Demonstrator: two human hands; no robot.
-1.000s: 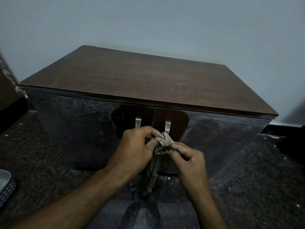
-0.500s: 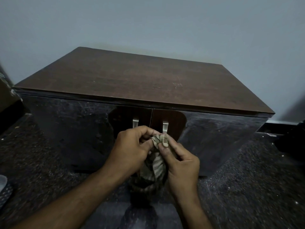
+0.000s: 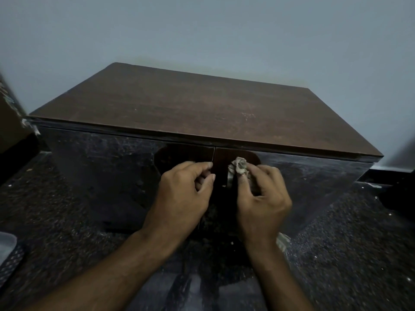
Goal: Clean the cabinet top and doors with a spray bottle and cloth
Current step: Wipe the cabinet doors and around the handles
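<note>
Head view, left hand: the left hand (image 3: 182,194) is raised in front of the cabinet's left door (image 3: 107,167), back of the hand toward the camera, forearm running in from the lower left. Its fingers are curled inward with the thumb laid over them near the seam between the doors; nothing shows inside the curl, though whether it touches a handle hidden behind it cannot be told.

Head view, right hand: the right hand (image 3: 262,198) is held just beside the left one, in front of the right door (image 3: 310,176), forearm coming up from the bottom edge. Its thumb and fingers are bent round the cloth (image 3: 239,168) and pinch it.

Head view, cloth: a crumpled pale bunch sticks out above the right hand's fingertips, close to the upper part of the right door; a further strip of it shows below the wrist. Whether it touches the door cannot be told.

Head view, cabinet: the brown wooden cabinet top (image 3: 202,108) is bare, with faint pale marks toward its right; the two glossy dark doors meet at a middle seam between the hands.

Head view, surroundings: a pale wall (image 3: 202,30) stands behind the cabinet, and a dark speckled floor (image 3: 348,243) lies around it.
</note>
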